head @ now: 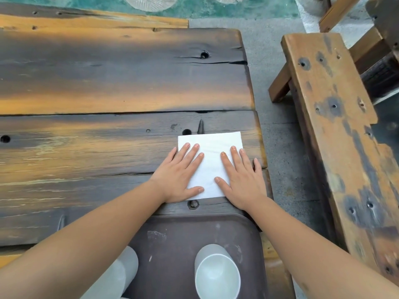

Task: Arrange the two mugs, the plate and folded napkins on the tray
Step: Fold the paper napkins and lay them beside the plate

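Note:
A white napkin (210, 152) lies flat on the wooden table (108, 83), just beyond the dark brown tray (170, 244). My left hand (179, 175) presses flat on the napkin's left side and my right hand (239, 180) on its right side, fingers spread. Two pale grey mugs stand on the tray: one (217, 274) at the near right with its empty inside showing, the other (121, 275) at the near left, partly hidden under my left forearm. No plate is in view.
The table's right edge runs just right of the napkin. A wooden bench (336, 126) stands to the right across a strip of grey floor (278, 104). Green patterned ground lies beyond the table.

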A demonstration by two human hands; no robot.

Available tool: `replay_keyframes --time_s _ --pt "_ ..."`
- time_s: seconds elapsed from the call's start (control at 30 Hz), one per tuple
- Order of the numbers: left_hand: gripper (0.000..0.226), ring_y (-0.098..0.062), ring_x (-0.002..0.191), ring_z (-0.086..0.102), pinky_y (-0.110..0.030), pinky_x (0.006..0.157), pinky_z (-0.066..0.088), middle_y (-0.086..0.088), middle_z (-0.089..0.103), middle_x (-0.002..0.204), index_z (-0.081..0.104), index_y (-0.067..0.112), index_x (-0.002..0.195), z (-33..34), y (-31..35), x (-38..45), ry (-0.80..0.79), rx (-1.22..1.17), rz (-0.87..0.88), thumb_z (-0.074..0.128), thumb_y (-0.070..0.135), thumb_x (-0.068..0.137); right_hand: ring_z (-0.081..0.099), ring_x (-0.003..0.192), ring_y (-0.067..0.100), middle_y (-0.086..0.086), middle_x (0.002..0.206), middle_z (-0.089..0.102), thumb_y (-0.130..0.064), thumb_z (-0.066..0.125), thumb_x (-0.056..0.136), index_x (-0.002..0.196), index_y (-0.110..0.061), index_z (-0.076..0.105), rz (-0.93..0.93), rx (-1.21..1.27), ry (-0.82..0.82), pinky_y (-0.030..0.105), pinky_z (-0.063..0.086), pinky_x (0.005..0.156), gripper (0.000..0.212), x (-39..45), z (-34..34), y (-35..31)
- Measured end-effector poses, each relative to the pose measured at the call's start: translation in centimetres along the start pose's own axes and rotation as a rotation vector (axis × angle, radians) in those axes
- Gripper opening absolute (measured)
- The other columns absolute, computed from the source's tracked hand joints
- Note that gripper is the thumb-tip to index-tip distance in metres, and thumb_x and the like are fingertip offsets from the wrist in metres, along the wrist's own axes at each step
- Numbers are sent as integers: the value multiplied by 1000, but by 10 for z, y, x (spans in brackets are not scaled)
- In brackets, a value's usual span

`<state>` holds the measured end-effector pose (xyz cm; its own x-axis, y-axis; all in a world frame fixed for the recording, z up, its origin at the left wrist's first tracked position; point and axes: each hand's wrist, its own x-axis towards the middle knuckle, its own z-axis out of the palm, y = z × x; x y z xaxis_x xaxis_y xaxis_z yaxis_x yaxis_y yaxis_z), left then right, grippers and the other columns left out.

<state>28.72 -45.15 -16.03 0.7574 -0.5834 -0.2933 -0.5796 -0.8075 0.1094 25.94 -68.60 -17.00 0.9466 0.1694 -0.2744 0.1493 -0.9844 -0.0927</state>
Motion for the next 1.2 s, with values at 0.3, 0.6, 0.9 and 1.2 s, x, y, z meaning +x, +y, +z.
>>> replay_keyframes --time_s 0.3,0.6,0.9,1.2 --pt "79 -29 140 24 -50 106 25 -11 22 159 29 21 147 -22 30 -13 81 -44 -206 16 69 87 -4 150 20 4 165 1 -66 25 88 153 -29 16 248 237 47 54 -1 114 76 7 -24 -14" --pt "74 -20 150 -11 -44 119 -2 -3 -13 163 -7 19 155 -8 -5 21 -13 20 55 5 60 94 3 148 21 1 163 9 -62 20 93 155 -24 8 302 135 54 56 3 111 74 -6 1 -53" --pt "86 -22 148 -22 -50 118 -6 -5 -25 161 -16 15 153 -1 15 -1 -88 -162 -231 18 66 93 -12 149 17 -4 164 -11 -71 5 87 154 -30 -7 -47 -35 -31 52 -4 113 79 28 -9 -6" --pt "69 -21 149 -2 -46 114 15 -5 -4 165 12 17 154 -18 27 18 162 -283 -318 27 53 97 -5 150 19 0 165 -3 -63 9 90 155 -26 4 8 121 46 50 8 115 75 27 -14 -23"
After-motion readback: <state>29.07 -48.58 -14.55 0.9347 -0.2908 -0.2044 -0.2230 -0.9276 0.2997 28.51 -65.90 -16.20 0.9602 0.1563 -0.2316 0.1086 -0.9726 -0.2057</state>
